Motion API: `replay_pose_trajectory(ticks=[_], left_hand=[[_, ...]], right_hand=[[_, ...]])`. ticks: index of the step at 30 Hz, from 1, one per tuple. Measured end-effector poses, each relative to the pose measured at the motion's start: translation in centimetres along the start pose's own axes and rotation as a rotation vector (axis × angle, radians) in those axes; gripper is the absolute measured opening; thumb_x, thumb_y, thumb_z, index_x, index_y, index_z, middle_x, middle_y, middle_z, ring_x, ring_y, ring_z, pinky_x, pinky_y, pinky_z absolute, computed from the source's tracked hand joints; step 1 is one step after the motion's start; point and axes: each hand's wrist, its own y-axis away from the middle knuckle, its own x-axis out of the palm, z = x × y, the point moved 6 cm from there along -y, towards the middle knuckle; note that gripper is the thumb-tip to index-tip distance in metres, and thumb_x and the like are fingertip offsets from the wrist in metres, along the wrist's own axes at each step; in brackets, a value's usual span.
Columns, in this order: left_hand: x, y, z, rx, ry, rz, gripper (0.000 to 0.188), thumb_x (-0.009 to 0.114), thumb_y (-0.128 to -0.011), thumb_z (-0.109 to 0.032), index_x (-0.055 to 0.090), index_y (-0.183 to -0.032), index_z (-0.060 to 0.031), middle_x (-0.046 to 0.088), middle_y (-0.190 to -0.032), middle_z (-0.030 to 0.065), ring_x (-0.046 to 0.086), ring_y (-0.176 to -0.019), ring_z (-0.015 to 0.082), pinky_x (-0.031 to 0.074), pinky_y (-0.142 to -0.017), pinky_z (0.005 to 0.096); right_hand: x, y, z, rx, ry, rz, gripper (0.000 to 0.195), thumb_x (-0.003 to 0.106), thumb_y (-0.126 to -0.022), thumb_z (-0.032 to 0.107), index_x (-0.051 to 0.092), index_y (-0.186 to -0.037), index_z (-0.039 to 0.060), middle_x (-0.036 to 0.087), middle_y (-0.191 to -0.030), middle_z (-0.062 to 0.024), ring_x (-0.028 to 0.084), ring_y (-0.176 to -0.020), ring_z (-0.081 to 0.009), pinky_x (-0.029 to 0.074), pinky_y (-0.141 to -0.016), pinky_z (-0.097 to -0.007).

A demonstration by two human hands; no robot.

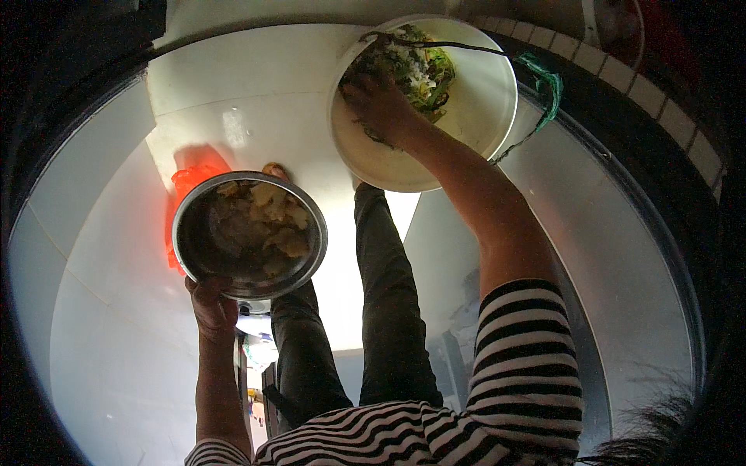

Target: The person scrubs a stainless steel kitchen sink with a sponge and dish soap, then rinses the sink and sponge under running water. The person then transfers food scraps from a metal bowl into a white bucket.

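Observation:
My left hand (211, 306) grips the near rim of a round metal bowl (319, 230), held up over the floor. Pale brown chunks (280, 218), perhaps food pieces, lie in the bowl. My right hand (376, 102) reaches into a large white plastic bucket (472, 151). Its fingers are at the left side of a heap of green leafy scraps (434, 87), which has white bits on it. Whether those fingers hold any scraps cannot be told. A thin dark bucket handle (443, 44) crosses over the heap, with green plastic strands (548, 93) at its right.
A red plastic bag (195, 177) lies behind the bowl's left side. My legs (387, 291) are below, with one foot showing just past the bowl. Pale tiles (245, 110) surround the bucket and bag. A row of small light tiles (620, 76) curves along the upper right.

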Motion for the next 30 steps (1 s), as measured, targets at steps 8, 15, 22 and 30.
replay_pose_trajectory(ticks=[8,15,22,30], left_hand=[[-1.1,-1.0,1.8,0.009,0.029,-0.013,0.053,0.053,-0.061,0.003,0.056,-0.113,-0.0033,0.059,-0.114,0.0108,0.054,-0.108,0.0282,0.044,-0.095,0.0387],[1.2,-0.3,1.3,0.029,0.092,0.019,0.052,0.054,-0.061,-0.003,0.055,-0.112,-0.0045,0.058,-0.115,0.0097,0.053,-0.109,0.0264,0.042,-0.096,0.0381],[2.2,-0.3,1.5,-0.038,0.058,0.007,0.050,0.054,-0.058,-0.005,0.057,-0.108,-0.0035,0.061,-0.108,0.0093,0.056,-0.102,0.0261,0.044,-0.093,0.0349],[0.7,-0.8,2.5,-0.056,0.019,-0.018,0.044,0.052,-0.063,-0.003,0.056,-0.107,-0.0053,0.059,-0.108,0.0085,0.055,-0.102,0.0248,0.045,-0.089,0.0356]], right_hand=[[5.2,-3.1,0.1,-0.125,0.812,0.061,0.052,0.062,-0.080,0.028,0.051,-0.127,0.0093,0.042,-0.136,-0.0057,0.031,-0.129,-0.0291,0.019,-0.105,-0.0601],[5.8,-4.0,0.7,0.102,0.243,0.618,0.059,0.067,-0.074,0.028,0.050,-0.127,0.0085,0.045,-0.129,-0.0131,0.039,-0.120,-0.0340,0.034,-0.089,-0.0605],[2.5,-0.7,0.5,0.077,0.134,0.201,0.053,0.061,-0.077,0.025,0.049,-0.125,0.0061,0.046,-0.126,-0.0179,0.040,-0.117,-0.0377,0.031,-0.094,-0.0595],[1.9,-6.7,0.6,-0.174,0.283,0.378,0.041,0.057,-0.082,0.025,0.056,-0.118,0.0036,0.052,-0.119,-0.0193,0.045,-0.114,-0.0372,0.030,-0.099,-0.0566]])
